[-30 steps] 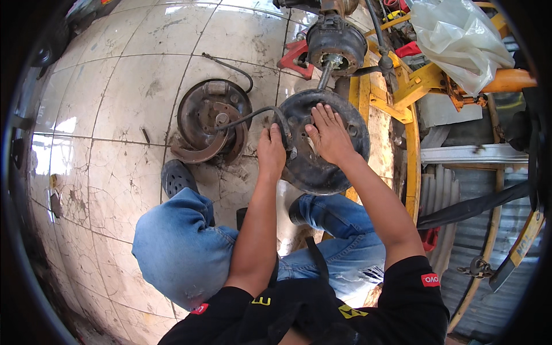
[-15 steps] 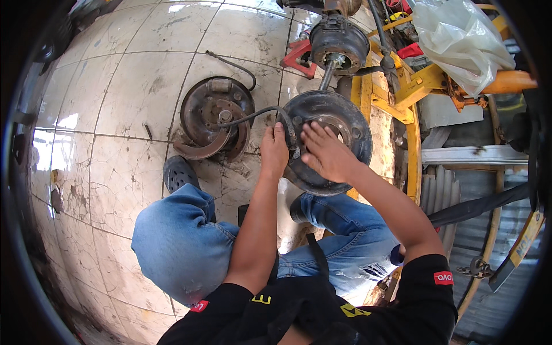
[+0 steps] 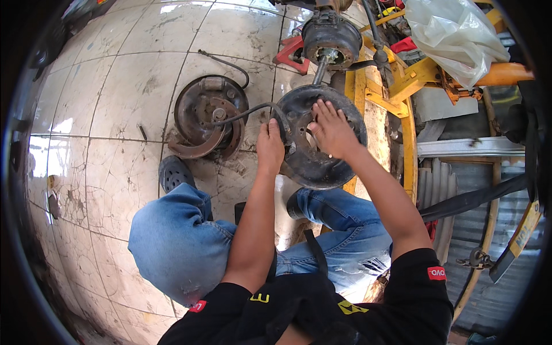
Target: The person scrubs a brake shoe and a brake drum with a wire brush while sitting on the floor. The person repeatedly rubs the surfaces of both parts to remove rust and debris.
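A round, dark brake backing plate [image 3: 313, 172] stands in front of me, with a rubber hose [image 3: 248, 111] running from its left side. My left hand [image 3: 270, 144] is closed on the plate's left rim, thumb and fingers pointing up. My right hand [image 3: 333, 130] lies flat on the plate's face beside the centre hole, fingers stretched out. Behind the plate, a metal axle shaft [image 3: 320, 73] leads up to a dark round housing [image 3: 330, 43]. A second backing plate [image 3: 187, 112] lies on the floor to the left, with curved brake shoes [image 3: 198, 150] on it.
A red stand [image 3: 292, 56] is on the tiled floor [image 3: 126, 86] near the housing. Along the right runs a yellow metal frame [image 3: 409, 149], with a clear plastic bag [image 3: 457, 40] above it. A small dark rod [image 3: 142, 132] lies at the left. Corrugated sheets [image 3: 489, 230] are at the far right.
My right hand has shifted up and right across the plate's face, uncovering part of the centre hole. My left hand stays at the rim. The whole view has shifted slightly.
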`<state>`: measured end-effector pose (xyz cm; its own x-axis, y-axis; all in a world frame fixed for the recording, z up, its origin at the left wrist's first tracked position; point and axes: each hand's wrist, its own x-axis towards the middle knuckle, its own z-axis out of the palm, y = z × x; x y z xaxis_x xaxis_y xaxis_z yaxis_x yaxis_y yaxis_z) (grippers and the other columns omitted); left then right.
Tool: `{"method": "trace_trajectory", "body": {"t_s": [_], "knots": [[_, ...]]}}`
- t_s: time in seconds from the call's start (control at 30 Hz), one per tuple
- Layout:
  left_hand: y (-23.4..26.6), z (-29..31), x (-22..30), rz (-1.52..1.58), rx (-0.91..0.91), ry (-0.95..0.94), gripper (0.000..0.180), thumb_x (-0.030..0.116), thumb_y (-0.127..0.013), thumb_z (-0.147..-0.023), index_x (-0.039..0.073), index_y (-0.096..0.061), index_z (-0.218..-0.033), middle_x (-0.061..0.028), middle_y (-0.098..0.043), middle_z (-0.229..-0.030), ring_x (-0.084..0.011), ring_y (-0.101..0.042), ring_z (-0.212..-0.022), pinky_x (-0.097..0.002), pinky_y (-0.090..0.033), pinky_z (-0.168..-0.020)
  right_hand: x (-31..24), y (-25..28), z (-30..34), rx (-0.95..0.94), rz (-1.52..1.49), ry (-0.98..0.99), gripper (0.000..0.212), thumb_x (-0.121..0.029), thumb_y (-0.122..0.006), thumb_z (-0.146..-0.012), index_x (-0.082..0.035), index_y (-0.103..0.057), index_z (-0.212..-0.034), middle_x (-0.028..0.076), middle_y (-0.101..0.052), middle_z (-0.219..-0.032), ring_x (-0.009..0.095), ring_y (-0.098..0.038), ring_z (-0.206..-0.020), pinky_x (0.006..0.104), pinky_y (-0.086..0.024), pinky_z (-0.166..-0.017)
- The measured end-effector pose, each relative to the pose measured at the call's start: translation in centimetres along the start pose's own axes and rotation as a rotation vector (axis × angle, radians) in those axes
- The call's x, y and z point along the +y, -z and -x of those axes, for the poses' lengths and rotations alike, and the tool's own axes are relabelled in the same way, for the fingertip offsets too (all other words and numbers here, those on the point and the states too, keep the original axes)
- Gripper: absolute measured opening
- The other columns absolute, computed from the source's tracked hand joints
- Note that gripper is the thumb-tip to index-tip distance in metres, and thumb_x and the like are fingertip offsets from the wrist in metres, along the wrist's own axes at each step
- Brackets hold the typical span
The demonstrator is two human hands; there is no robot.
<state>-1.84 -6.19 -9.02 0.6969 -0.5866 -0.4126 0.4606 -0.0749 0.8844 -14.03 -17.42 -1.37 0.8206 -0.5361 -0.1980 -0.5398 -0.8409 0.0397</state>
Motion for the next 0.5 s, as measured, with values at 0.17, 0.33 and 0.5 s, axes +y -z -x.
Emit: {"method": "trace_trajectory", "body": {"t_s": [0.17, 0.33, 0.5], "knots": [[0.5, -0.1, 0.6, -0.089, -0.07, -0.018, 0.049, 0.036, -0.043, -0.103, -0.009, -0.056, -0.114, -0.0248, -0.064, -0.107, -0.0357, -0.06, -0.099, -0.0387, -0.045, -0.088, 0.1, 0.1, 0.8, -0.017, -0.093, 0.136, 0.067, -0.049, -0.028, -0.102, 0.0, -0.032, -0.148, 0.019, -0.027, -0.156, 0.036, -0.021, -0.146, 0.049, -0.016, -0.119], [0.2, 0.0, 0.2, 0.032, 0.011, 0.003, 0.051, 0.038, -0.042, -0.103, -0.01, -0.056, -0.117, -0.0254, -0.063, -0.108, -0.0362, -0.06, -0.099, -0.0391, -0.044, -0.088, -2.9, -1.5, -0.3, 0.02, -0.058, -0.042, 0.07, -0.052, -0.029, -0.101, -0.001, -0.03, -0.149, 0.019, -0.022, -0.158, 0.034, -0.018, -0.148, 0.0522, -0.015, -0.118], [-0.4, 0.4, 0.2, -0.094, -0.059, 0.0, 0.053, 0.038, -0.042, -0.103, -0.011, -0.055, -0.118, -0.026, -0.064, -0.109, -0.0352, -0.061, -0.099, -0.0396, -0.045, -0.089, -0.3, -0.8, -0.6, 0.013, -0.115, -0.222, 0.077, -0.058, -0.026, -0.1, 0.0, -0.025, -0.151, 0.022, -0.019, -0.158, 0.034, -0.012, -0.149, 0.0491, -0.012, -0.12]]}}
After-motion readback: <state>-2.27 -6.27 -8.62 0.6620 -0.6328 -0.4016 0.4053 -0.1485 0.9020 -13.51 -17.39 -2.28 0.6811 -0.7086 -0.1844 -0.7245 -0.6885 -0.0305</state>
